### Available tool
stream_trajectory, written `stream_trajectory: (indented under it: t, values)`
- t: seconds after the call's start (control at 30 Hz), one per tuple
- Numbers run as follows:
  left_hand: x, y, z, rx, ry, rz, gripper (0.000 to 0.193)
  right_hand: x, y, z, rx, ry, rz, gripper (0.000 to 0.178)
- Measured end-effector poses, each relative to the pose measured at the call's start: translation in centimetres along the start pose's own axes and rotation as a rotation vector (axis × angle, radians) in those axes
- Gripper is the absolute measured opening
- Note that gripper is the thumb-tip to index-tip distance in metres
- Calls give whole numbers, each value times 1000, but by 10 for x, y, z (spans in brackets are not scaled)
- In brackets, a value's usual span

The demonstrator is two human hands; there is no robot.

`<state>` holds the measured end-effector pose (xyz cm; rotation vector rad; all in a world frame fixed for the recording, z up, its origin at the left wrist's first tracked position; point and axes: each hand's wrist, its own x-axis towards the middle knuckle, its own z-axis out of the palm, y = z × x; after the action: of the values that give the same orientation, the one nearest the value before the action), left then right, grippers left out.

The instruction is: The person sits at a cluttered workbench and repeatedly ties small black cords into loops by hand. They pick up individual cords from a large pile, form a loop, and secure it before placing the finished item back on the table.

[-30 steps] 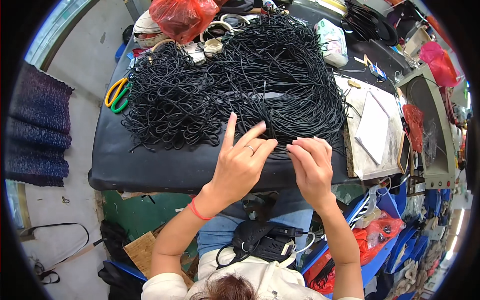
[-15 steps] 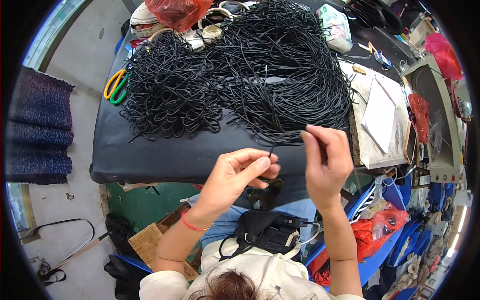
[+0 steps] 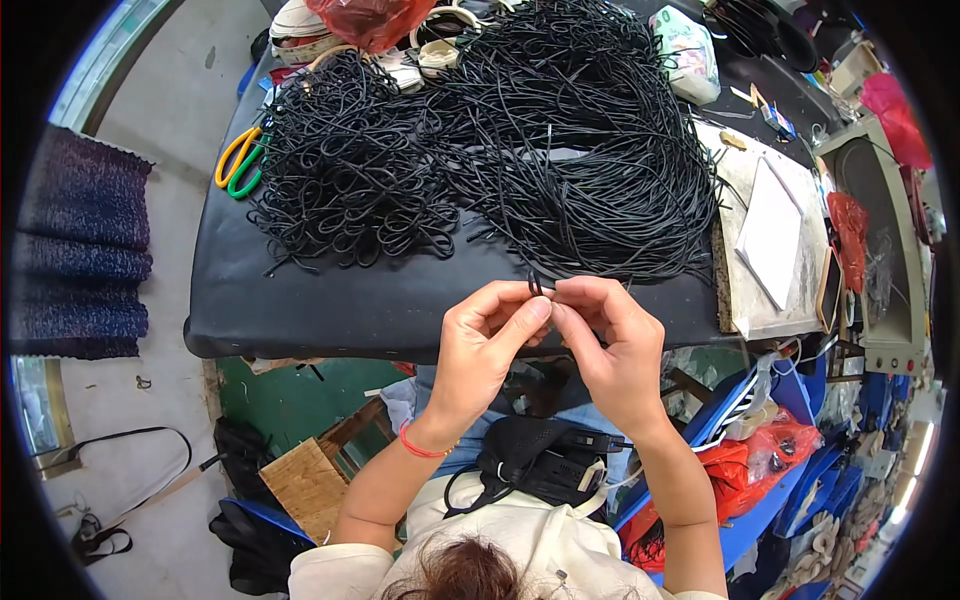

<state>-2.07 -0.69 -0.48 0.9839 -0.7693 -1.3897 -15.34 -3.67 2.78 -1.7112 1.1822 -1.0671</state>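
Both the left hand (image 3: 488,335) and right hand (image 3: 612,350) pinch a small black cord loop (image 3: 535,286), fingertips together, over the surface (image 3: 320,312), before the heaped black cords (image 3: 620,200). Shaping it seems in hand; steady pinches look needed next.

Black cords (image 3: 600,190) smooth, slightly glossy; tabletop (image 3: 310,310) smooth, leather-like; red bag (image 3: 372,20) glossy plastic.

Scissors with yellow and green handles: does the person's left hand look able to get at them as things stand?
Probably yes: the scissors' handles jut uncovered from the cord pile, though the left hand would likely first release the black cord it pinches.
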Motion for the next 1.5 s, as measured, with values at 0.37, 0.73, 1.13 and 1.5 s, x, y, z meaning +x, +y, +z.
stream_trajectory:
  t: [0.37,0.73,1.13,1.5]
  values:
    - [2,8,-1,-151,-30,-187,18,-1,3,-1,-213,17,-188,14]
    - [7,14,-9,-362,-22,-351,16,-1,3,-9,-470,-2,-481,21]
    - [0,10,-21,244,-138,-146,18,2,5,-15,-374,-103,-354,19]
    - [-7,39,-12,279,-238,-86,21,20,3,-31,-161,-229,-153,7]
